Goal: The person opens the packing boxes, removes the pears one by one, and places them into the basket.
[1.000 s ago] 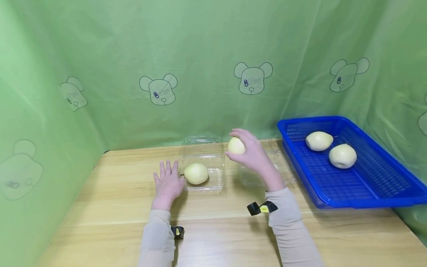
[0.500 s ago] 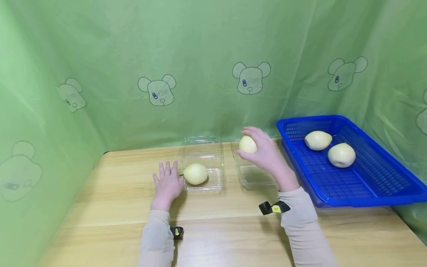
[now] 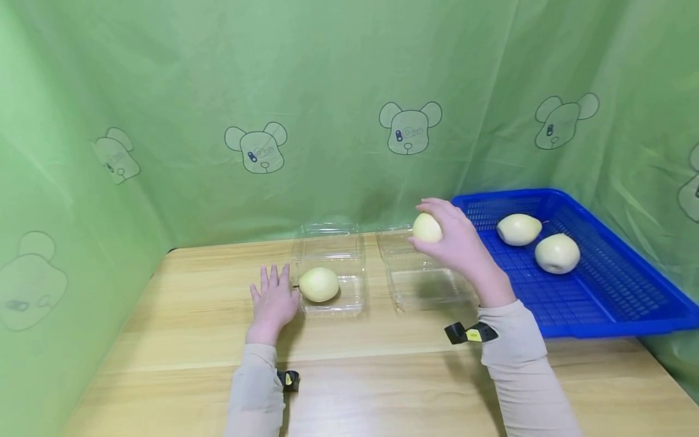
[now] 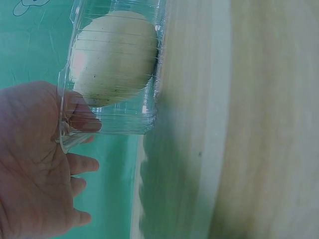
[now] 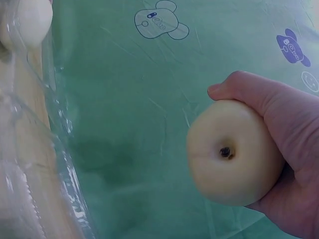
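In my right hand point(image 3: 455, 243) I grip a pale yellow pear point(image 3: 427, 228), held up over the back of the right clear plastic box point(image 3: 431, 286). The right wrist view shows that pear's point(image 5: 234, 154) dark blossom end, with thumb and fingers wrapped round its sides. My left hand point(image 3: 273, 300) lies at the left side of the other clear box point(image 3: 351, 291), fingers spread. In the left wrist view its thumb and a finger overlap the wall of this box point(image 4: 112, 119). A second pear point(image 3: 319, 284) sits inside, its stem pointing left.
A blue perforated basket point(image 3: 551, 315) stands at the right with two pears, one at the back point(image 3: 519, 229) and one nearer point(image 3: 557, 254). The boxes' raised lids point(image 3: 330, 243) stand toward the green curtain point(image 3: 338, 121) behind the wooden table point(image 3: 349, 388).
My right hand has carried its pear to the right and slightly up, from between the boxes to over the right box's back, near the basket. My left hand has stayed in place.
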### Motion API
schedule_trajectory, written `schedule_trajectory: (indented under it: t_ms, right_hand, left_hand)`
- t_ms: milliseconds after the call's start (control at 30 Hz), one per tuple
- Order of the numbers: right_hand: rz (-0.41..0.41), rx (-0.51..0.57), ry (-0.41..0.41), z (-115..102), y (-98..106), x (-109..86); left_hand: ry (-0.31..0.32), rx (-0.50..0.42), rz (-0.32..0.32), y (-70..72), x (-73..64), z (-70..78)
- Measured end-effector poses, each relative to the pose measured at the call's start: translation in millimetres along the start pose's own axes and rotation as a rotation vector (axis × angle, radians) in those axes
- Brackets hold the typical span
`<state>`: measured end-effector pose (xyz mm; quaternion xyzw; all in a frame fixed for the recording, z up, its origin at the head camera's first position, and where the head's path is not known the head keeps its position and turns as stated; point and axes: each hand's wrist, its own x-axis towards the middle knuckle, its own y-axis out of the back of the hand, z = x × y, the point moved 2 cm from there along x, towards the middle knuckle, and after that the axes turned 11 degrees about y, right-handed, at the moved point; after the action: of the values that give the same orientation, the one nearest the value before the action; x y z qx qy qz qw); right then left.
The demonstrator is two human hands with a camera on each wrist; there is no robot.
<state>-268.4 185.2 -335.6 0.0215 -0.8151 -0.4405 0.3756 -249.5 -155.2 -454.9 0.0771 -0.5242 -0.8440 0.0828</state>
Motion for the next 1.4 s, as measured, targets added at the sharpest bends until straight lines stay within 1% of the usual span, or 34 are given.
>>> schedule_trajectory:
  t_ms: [167,367,467,833,1133,1400]
  right_hand:
    - [0.024,-0.021,0.003,7.4,11.0,0.1]
    - [0.014,-0.058,-0.016,17.2,26.8,2.3]
    - [0.024,-0.062,-0.015,22.9,33.6,3.4]
    - [0.047,-0.068,-0.071,42.2,56.5,6.0]
    - [0.015,-0.081,-0.134,63.0,73.2,6.2]
    - [0.0,-0.092,-0.161,85.8,86.2,11.2]
  left_hand:
    - [0.001,0.007,-0.005,0.4,-0.2,0.9]
    - [0.005,0.001,-0.015,-0.7,0.4,0.9]
    - [0.011,0.003,-0.021,-0.9,1.1,-0.2]
    - [0.016,-0.006,-0.033,1.0,1.6,-1.9]
    - [0.014,-0.021,-0.032,-1.2,2.7,-2.5]
    - [0.02,-0.032,-0.029,-2.6,3.8,-2.6]
